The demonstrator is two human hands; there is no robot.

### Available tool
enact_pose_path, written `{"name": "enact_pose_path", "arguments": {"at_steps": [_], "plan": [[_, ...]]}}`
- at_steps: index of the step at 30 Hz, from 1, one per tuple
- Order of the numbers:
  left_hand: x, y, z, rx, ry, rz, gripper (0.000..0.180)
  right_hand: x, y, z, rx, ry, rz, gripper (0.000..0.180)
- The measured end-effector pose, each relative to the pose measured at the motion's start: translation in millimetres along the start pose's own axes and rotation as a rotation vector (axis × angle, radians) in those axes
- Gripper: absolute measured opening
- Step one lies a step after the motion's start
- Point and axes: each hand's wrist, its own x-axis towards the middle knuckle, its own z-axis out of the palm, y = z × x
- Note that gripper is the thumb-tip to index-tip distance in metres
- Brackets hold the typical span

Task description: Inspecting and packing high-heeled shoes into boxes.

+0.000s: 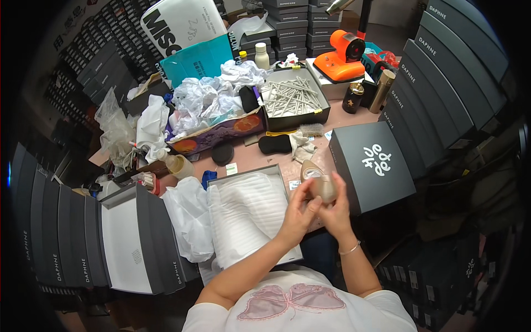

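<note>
Both of my hands are raised together over the table's front edge, closed around a beige shoe (326,190) that is slightly blurred. My left hand (300,209) grips it from the left, and my right hand (336,213) wraps it from the right. Just beyond them a second beige shoe (311,167) lies on the table, partly hidden by my fingers. Left of my hands sits an open shoe box (282,180) lined with white ribbed packing sheet (243,207). Close to my right hand stands a closed dark grey box (354,149) with white lettering.
Behind are a tray of white paper sticks (293,94), a patterned box of crumpled paper (221,133), a black brush or sponge (275,144) and an orange device (341,61). Stacked dark shoe boxes (437,72) rise at right; an open box lid (124,238) stands at left.
</note>
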Motion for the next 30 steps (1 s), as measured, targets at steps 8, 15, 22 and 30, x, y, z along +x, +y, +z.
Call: {"name": "enact_pose_path", "arguments": {"at_steps": [8, 15, 22, 30], "plan": [[-49, 30, -126, 1.069, 0.021, 0.052, 0.072, -17, 1, -46, -0.455, 0.329, -0.197, 0.08], [-88, -24, -154, 0.121, 0.435, -0.502, 0.085, -21, 0, 45, -0.83, -0.553, -0.372, 0.083], [-95, -27, -164, -0.167, 0.564, -0.321, 0.079, -19, 24, 115, -0.971, -0.851, -0.556, 0.053], [-111, -17, -152, 0.073, 0.639, -0.044, 0.077, -31, 13, 57, -0.068, -0.279, -0.144, 0.015]]}}
